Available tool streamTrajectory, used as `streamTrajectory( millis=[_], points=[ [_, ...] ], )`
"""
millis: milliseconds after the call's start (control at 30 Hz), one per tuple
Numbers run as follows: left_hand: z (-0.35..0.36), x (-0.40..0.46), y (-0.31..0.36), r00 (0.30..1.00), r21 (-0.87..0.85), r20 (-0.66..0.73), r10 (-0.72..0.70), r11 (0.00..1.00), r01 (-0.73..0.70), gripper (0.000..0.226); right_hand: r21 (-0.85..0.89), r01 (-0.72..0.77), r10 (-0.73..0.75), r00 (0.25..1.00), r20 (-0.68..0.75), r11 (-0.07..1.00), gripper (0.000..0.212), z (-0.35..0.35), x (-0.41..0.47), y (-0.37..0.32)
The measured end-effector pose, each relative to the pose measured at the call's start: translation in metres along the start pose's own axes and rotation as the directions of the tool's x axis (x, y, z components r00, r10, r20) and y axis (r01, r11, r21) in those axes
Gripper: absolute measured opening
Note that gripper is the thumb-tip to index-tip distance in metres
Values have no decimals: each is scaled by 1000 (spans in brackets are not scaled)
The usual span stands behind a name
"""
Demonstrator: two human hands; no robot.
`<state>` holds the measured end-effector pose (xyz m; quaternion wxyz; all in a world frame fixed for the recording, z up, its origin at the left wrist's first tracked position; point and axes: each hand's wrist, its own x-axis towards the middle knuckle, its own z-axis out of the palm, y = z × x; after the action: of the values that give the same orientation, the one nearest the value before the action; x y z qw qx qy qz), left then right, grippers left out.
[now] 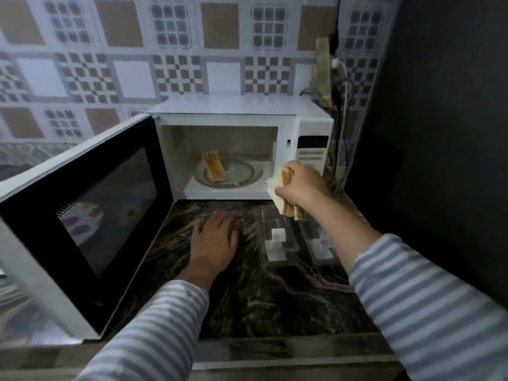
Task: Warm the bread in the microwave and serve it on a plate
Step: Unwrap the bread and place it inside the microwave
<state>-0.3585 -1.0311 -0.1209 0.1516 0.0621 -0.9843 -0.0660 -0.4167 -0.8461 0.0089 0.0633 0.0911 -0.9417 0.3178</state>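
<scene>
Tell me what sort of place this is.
Most likely a home kitchen corner. A white microwave stands open on a dark marbled counter against a patterned tile wall, with bread on its turntable and more bread slices in the right hand.

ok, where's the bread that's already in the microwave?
Head view: the bread slices stand on edge on the left part of the glass turntable inside the open microwave, left of the right hand.

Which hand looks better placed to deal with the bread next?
The right hand: it already grips bread slices beside the open microwave. The left hand rests flat on the counter.
</scene>
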Motion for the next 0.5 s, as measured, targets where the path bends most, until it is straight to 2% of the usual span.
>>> streamTrajectory(
  millis=[100, 200, 400, 500],
  points=[
    [14, 12, -23, 982, 28, 170, -77, 997, 73, 56, 7, 9, -9, 999, 37, 1000, 47, 27, 26, -11],
    [24, 33, -41, 964, 8, 243, -107, 994, 108, 62, 1, 32, -32, 998, 52, 999, 50, 52, 60, -19],
    [54, 51, -61, 959, -45, 219, -179, 980, 193, 89, -6, 55, -54, 996, 68, 998, 39, 94, 131, -34],
    [62, 55, -62, 962, -48, 185, -199, 976, 211, 95, -34, 47, -46, 998, 36, 998, 43, 112, 164, -41]
  ],
)
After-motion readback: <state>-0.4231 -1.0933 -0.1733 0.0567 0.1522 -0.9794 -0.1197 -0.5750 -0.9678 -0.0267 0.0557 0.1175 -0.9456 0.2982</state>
